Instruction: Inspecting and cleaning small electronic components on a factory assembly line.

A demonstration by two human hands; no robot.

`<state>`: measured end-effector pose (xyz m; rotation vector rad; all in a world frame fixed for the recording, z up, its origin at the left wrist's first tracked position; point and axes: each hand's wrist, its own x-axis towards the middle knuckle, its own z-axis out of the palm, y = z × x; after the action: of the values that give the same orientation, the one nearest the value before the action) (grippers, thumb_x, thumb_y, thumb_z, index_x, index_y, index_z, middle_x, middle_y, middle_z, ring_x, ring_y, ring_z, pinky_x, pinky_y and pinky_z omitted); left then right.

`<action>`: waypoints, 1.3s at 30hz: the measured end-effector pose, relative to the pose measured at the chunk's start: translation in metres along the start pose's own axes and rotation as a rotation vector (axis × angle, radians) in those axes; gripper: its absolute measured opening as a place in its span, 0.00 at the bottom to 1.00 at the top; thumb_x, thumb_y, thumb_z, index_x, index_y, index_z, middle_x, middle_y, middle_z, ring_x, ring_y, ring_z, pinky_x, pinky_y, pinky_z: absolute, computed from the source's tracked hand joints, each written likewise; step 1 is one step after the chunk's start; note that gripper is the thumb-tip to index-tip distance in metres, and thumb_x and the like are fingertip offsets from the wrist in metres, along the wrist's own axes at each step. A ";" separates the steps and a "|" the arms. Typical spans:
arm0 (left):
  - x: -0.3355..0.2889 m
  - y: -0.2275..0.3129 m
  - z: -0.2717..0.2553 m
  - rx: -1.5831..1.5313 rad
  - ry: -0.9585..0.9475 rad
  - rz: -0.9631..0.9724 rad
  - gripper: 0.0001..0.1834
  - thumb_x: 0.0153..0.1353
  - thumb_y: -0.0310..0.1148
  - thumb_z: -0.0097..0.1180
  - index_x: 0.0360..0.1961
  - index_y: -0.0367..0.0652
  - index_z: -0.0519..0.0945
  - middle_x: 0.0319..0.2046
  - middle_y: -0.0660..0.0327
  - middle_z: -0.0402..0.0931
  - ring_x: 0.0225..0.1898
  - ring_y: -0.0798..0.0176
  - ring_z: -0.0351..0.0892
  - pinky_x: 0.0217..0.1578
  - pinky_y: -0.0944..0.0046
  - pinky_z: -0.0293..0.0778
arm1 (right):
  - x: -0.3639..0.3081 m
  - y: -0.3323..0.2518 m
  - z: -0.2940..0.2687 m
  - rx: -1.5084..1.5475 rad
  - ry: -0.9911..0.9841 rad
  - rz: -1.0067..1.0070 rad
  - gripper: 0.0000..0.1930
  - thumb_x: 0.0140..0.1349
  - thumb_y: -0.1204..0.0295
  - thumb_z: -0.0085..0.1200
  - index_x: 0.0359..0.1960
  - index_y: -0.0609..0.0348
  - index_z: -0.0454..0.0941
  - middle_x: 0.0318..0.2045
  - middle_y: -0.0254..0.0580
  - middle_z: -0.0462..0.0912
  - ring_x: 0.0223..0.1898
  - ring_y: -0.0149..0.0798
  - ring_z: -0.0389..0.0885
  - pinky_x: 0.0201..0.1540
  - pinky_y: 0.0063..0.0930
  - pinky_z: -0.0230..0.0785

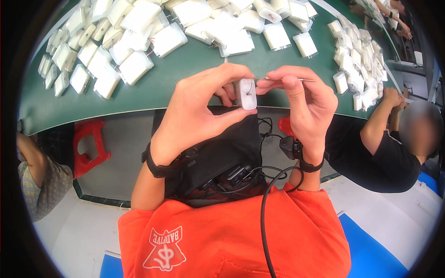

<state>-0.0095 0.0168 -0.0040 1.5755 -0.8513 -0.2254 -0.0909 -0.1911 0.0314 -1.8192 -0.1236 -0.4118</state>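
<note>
I had the left hand [197,102] curled around a white case [249,95], the right hand [308,99] pinching a thin rod [307,80] beside it.

Bright indoor light, white blocks [235,41] washed out by glare, green table [178,66] bowed by fisheye, black corners

one held case [249,96], two case piles [169,40] [356,83], perhaps two stools [89,126] [286,125]

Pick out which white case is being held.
The white case in the left hand, gripped between thumb and fingers; the other white cases in view lie on the green table.
</note>
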 end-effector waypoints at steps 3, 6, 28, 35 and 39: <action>0.000 0.001 0.000 -0.003 0.000 -0.010 0.31 0.50 0.21 0.83 0.57 0.38 0.84 0.40 0.60 0.90 0.34 0.70 0.89 0.39 0.70 0.84 | 0.000 -0.001 0.000 -0.005 -0.004 0.009 0.08 0.80 0.78 0.57 0.47 0.74 0.86 0.38 0.50 0.93 0.40 0.40 0.95 0.45 0.30 0.87; 0.001 0.000 0.000 -0.003 -0.002 -0.021 0.31 0.50 0.20 0.83 0.57 0.38 0.84 0.39 0.60 0.90 0.34 0.70 0.89 0.39 0.70 0.84 | -0.001 -0.002 0.000 0.022 0.029 0.015 0.08 0.79 0.79 0.58 0.47 0.74 0.86 0.38 0.50 0.93 0.39 0.39 0.94 0.45 0.29 0.87; 0.001 0.002 0.000 -0.002 0.001 -0.034 0.30 0.50 0.20 0.83 0.56 0.37 0.86 0.38 0.61 0.89 0.35 0.71 0.89 0.39 0.70 0.85 | 0.002 -0.004 0.002 -0.050 0.011 0.004 0.08 0.79 0.79 0.58 0.46 0.74 0.87 0.37 0.47 0.92 0.37 0.36 0.94 0.41 0.26 0.86; 0.002 0.001 0.001 -0.012 0.001 -0.023 0.30 0.50 0.20 0.82 0.56 0.38 0.86 0.38 0.60 0.90 0.35 0.71 0.89 0.40 0.69 0.85 | 0.006 -0.009 0.003 -0.135 0.020 0.006 0.06 0.77 0.80 0.59 0.43 0.72 0.87 0.34 0.43 0.92 0.36 0.33 0.93 0.39 0.25 0.85; 0.002 0.001 0.000 -0.003 -0.007 -0.037 0.31 0.49 0.20 0.82 0.57 0.38 0.86 0.39 0.60 0.90 0.34 0.70 0.90 0.40 0.69 0.85 | 0.009 -0.013 0.005 -0.182 0.019 -0.015 0.05 0.75 0.81 0.61 0.41 0.70 0.87 0.34 0.41 0.92 0.35 0.33 0.93 0.38 0.25 0.84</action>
<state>-0.0085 0.0158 -0.0030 1.5892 -0.8275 -0.2589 -0.0850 -0.1840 0.0456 -1.9940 -0.0890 -0.4637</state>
